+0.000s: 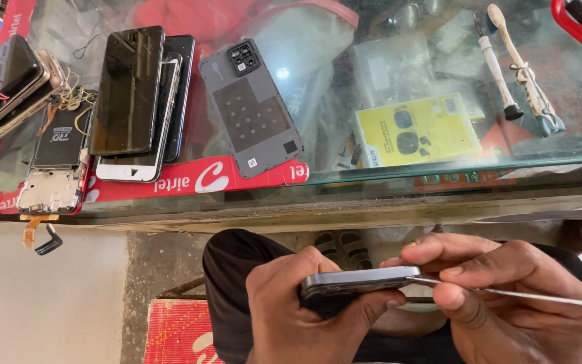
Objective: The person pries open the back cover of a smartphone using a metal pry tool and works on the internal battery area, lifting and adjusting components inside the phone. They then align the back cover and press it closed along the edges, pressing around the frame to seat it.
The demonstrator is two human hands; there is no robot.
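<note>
Phone (pixel 358 282) lies edge-up with its long axis left-right, clamped in the left hand (pixel 291 313), its right end meeting the thin metal blade (pixel 520 295) pinched by right hand (pixel 506 296) fingers (pixel 449 253).

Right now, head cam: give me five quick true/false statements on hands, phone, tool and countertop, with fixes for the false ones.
1. The left hand grips a dark phone held edge-on. True.
2. The right hand holds a thin metal tool whose tip meets the phone's end. True.
3. The grey back cover lies on the floor. False: it lies on the glass counter.
4. The white-handled screwdriver is in the right hand. False: it lies on the glass at the upper right, untouched.
5. The yellow box sits on top of the stacked phones. False: it sits under the glass, right of them.
</note>
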